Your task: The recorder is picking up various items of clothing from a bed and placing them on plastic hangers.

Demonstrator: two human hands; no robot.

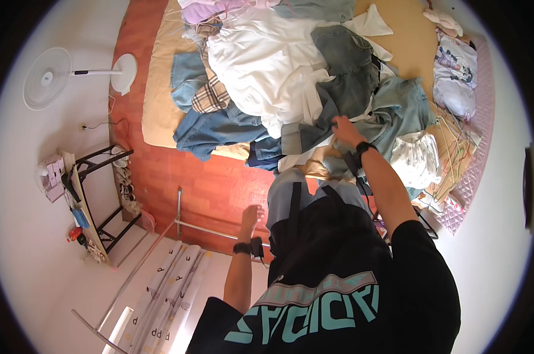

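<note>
My right hand (343, 128) reaches onto the heap of clothes, its fingers at the dark grey denim garment (353, 88); whether they grip the cloth cannot be told. My left hand (252, 217) hangs low over the floor, away from the clothes, its fingers apart and holding nothing. A large white garment (271, 66) lies in the middle of the heap. Blue jeans (218, 130) and a plaid cloth (211, 95) lie to its left. Light blue-green denim (397, 106) and a white patterned garment (415, 157) lie to the right of my right hand.
The bed (160, 110) bears the heap, with wire hangers (455, 150) at its right. A white standing fan (124, 74) is on the left. Below it are a black-framed table (90, 212) and shoes (124, 177). A metal rack (213, 231) stands beside my left hand.
</note>
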